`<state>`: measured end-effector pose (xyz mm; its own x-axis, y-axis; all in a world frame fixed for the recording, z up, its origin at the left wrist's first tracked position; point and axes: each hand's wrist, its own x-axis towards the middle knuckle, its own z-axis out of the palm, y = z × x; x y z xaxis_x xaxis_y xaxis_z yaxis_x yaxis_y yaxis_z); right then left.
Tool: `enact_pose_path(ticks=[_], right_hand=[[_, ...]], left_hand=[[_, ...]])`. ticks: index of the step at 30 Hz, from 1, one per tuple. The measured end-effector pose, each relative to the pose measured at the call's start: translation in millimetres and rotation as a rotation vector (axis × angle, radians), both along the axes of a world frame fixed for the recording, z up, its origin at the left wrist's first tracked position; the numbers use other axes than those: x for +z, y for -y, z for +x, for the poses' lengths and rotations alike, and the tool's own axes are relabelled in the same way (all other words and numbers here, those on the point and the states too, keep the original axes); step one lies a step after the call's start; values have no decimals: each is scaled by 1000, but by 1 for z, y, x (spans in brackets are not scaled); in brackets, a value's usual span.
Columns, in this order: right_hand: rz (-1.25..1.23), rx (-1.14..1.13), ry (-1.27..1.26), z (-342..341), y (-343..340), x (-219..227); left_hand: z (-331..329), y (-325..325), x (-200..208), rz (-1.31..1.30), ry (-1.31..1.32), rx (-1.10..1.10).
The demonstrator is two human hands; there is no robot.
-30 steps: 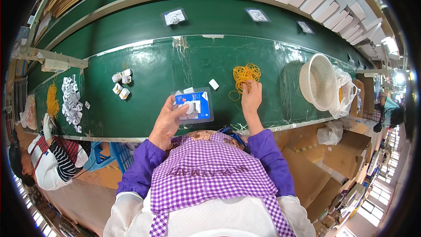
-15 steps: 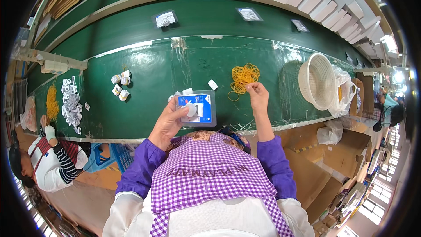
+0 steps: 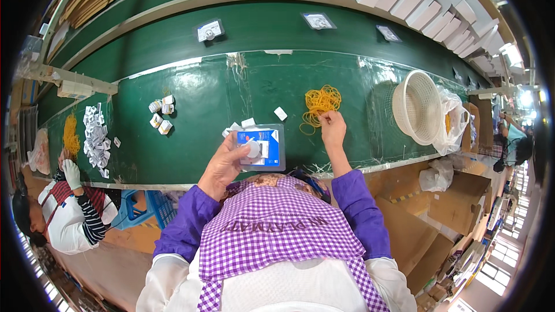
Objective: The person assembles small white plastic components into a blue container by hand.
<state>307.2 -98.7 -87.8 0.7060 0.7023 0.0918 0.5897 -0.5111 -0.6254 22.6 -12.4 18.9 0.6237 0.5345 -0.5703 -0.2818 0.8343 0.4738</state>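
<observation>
My left hand (image 3: 224, 160) grips a clear blister pack (image 3: 274, 149) with a blue card and a round white piece inside, its thumb lying over the front. The pack is held above the near edge of the green table. To the right, my right hand (image 3: 333, 130) has its fingertips pinched together at the lower edge of a tangled heap of yellow rubber bands (image 3: 321, 99), closed on a band there. Small white folded pieces (image 3: 248, 122) lie just behind the pack, and another white piece (image 3: 280, 114) sits between the pack and the heap.
A white basket (image 3: 417, 107) stands right, beside a plastic bag (image 3: 452, 118). Small white bundles (image 3: 162, 114) and a pile of white pieces (image 3: 96, 138) lie left, near a co-worker's gloved hand (image 3: 71, 174). Blister packs (image 3: 209, 30) lie on the green belt (image 3: 260, 23) behind.
My right hand has shifted slightly left along the rubber-band heap, its fingers drawing together. My left hand still holds the blister pack. Packs on the belt have moved left.
</observation>
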Motion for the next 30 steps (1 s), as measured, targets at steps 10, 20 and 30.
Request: enact_pose_path(ticks=[10,20,30], right_hand=[[465,-56,-1192,6,7,45],[351,253,-1576,-42,-4,105],[610,463,-2295,-60,12,110]], left_hand=[[-4,-2,-11,20,30,-28],[30,-1,-2,-106,255,-184],[37,-11,14,-158,217,55]])
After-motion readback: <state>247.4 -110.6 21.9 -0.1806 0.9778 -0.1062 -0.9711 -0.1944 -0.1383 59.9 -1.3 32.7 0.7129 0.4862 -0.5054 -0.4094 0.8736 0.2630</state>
